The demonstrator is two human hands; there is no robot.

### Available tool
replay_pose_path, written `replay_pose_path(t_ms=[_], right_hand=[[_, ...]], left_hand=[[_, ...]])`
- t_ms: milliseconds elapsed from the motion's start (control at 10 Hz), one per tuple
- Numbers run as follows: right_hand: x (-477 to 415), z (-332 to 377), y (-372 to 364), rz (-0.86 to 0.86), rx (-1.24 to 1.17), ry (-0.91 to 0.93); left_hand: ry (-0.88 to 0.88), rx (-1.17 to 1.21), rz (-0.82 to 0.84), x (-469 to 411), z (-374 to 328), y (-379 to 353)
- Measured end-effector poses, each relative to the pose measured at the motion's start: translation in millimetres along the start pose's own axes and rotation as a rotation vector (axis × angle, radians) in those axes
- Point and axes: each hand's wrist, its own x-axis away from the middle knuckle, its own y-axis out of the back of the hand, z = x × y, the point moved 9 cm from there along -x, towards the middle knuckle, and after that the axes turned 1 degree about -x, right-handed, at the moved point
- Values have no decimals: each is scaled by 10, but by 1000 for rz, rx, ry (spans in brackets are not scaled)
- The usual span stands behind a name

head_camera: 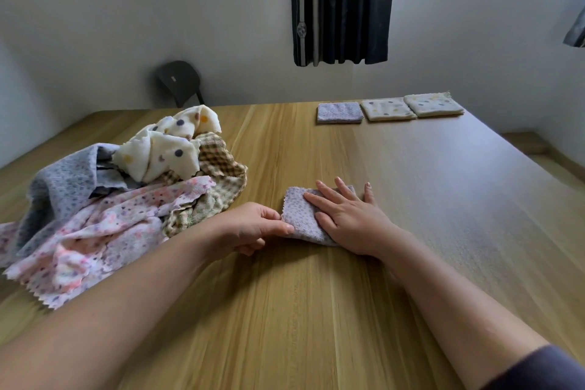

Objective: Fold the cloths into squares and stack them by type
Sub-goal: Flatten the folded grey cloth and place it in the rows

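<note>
A small lilac dotted cloth (299,215), folded into a square, lies on the wooden table (316,310) in front of me. My right hand (345,215) presses flat on it with straight fingers. My left hand (253,226) pinches the cloth's near left edge between thumb and fingers. At the left sits a heap of unfolded cloths (126,193): grey dotted, pink flowered, cream with big dots, and brown checked. At the far right lie a folded lilac square (339,112) and two folded cream dotted squares (387,108) (433,104) in a row.
A dark chair (180,81) stands behind the table's far left edge, against the wall. A black curtain (343,3) hangs under the window. The table's right edge drops to the floor (538,152).
</note>
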Motion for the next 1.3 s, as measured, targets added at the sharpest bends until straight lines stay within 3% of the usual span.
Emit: replay_pose_path(t_ms=[100,300,700,900,1100,1200,1300], right_hand=[[0,-5,-2,5,-8,-3],[0,-4,3,-3,-22,-6],[-8,-1,-3,2,-40,-2],[-6,-12,-5,-4,-43,-2],[-3,-12,-2,-1,-45,-3],[-5,-9,-11,5,-35,-5],[-14,-20,-18,17,-6,-9]], left_hand=[[-48,101,47,17,-42,-43],[-338,93,-214,101,-296,121],[-176,21,-133,13,-123,102],[41,66,-113,28,72,55],[67,-106,-155,108,104,112],[-55,-295,-267,139,-25,224],[-272,-578,-545,248,-380,224]])
